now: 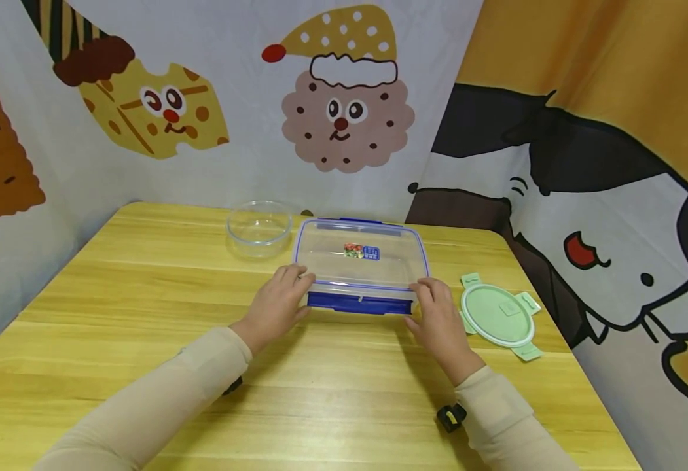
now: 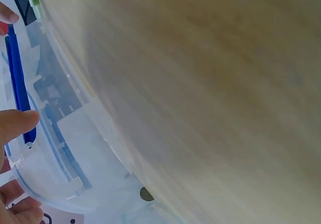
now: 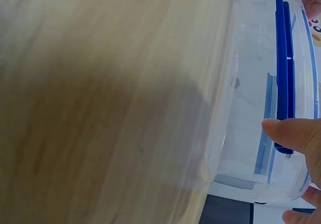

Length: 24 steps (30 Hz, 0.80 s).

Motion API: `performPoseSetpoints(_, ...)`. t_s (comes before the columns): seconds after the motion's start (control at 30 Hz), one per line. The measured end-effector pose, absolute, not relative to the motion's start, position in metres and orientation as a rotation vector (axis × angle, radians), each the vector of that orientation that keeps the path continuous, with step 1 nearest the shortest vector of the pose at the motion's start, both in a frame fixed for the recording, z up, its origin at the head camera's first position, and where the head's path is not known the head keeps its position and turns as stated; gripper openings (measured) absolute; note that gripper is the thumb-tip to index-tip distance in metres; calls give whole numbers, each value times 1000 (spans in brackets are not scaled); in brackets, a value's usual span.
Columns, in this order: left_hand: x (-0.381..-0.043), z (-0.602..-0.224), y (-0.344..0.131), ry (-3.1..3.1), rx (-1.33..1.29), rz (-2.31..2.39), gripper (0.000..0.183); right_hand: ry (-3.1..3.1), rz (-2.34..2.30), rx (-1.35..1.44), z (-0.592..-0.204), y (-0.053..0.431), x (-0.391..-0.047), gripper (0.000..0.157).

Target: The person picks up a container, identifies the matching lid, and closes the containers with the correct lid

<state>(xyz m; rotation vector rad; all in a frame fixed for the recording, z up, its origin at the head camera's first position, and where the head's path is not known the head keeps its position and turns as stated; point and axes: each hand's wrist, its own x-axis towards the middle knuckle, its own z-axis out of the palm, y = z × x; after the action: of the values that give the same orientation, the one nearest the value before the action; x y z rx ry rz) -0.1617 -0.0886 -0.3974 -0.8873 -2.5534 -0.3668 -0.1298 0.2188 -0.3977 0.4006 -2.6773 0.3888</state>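
Note:
A clear rectangular food container [image 1: 326, 265] with a lid and blue side clips stands toward the back of the table. My left hand [image 1: 275, 301] grips its front left corner, fingers over the lid's edge and thumb low at the front. At the front right corner my right hand [image 1: 440, 320] holds it likewise. Between them the long blue front clip [image 1: 360, 303] runs along the near side. In the left wrist view the left thumb [image 2: 20, 122] presses one end of this clip; the right wrist view has the right thumb [image 3: 286, 132] on the other end.
A round clear bowl [image 1: 259, 247] sits behind and left of the container. To the right lies a round green lid [image 1: 498, 314] with several flaps spread out. Printed curtains [image 1: 202, 176] hang close along the back and right edges of the wooden table [image 1: 143, 281].

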Motion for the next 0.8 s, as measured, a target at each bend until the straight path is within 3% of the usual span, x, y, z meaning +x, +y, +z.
performPoseSetpoints(0.8, -159, -389, -89, -2586, -842, -459, 48, -2722, 506, 383, -390, 220, -128, 49)
